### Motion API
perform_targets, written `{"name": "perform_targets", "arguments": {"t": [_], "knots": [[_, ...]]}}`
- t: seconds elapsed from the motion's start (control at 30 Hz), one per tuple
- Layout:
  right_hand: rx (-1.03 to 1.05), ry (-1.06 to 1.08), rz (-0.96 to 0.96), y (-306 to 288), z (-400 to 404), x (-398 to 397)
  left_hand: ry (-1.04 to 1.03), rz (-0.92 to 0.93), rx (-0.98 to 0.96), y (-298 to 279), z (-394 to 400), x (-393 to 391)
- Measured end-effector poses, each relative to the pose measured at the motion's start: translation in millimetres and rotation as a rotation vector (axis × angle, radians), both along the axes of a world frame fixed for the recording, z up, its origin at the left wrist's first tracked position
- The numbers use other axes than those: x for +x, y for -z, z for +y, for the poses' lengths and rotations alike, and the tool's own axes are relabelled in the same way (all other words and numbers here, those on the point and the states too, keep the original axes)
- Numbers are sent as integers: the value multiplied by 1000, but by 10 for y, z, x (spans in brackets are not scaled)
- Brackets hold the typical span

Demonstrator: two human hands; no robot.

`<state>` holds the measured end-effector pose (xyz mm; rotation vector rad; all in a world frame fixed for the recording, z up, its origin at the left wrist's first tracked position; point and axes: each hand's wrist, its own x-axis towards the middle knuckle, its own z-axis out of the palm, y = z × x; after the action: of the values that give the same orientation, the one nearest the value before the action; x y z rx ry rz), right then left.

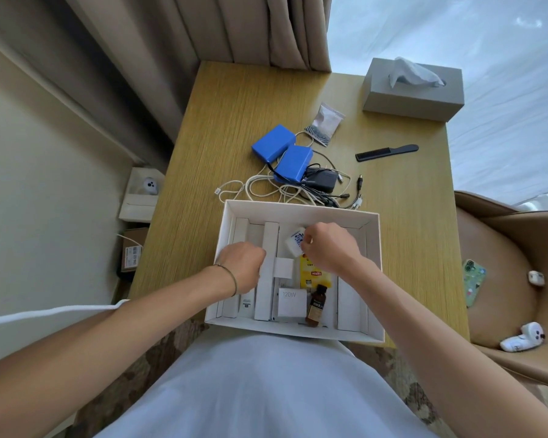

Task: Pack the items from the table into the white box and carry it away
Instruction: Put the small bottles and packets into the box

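The white box stands open at the table's near edge. Inside lie a white 120W carton, a yellow Lipton packet, a small brown bottle and white dividers. My right hand is inside the box, shut on a small white packet with a blue print. My left hand is curled at the box's left side, against a white divider; whether it grips it is unclear. Beyond the box lie two blue battery packs, a black adapter, tangled cables, a sachet and a black comb.
A grey tissue box stands at the table's far right corner. A tan chair to the right holds a green phone, an earbud case and a white toy. Curtains hang behind; small boxes sit on the floor at left.
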<state>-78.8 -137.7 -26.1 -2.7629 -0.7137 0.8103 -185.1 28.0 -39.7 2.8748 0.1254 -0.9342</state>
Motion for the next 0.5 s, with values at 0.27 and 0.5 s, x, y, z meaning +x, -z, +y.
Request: {"name": "perform_targets", "arguments": {"t": [0.27, 0.5], "knots": [[193, 26, -122, -233, 78, 130, -143, -473, -200, -266, -18, 49], [367, 135, -191, -639, 128, 558, -195, -741, -342, -706, 2, 477]]}}
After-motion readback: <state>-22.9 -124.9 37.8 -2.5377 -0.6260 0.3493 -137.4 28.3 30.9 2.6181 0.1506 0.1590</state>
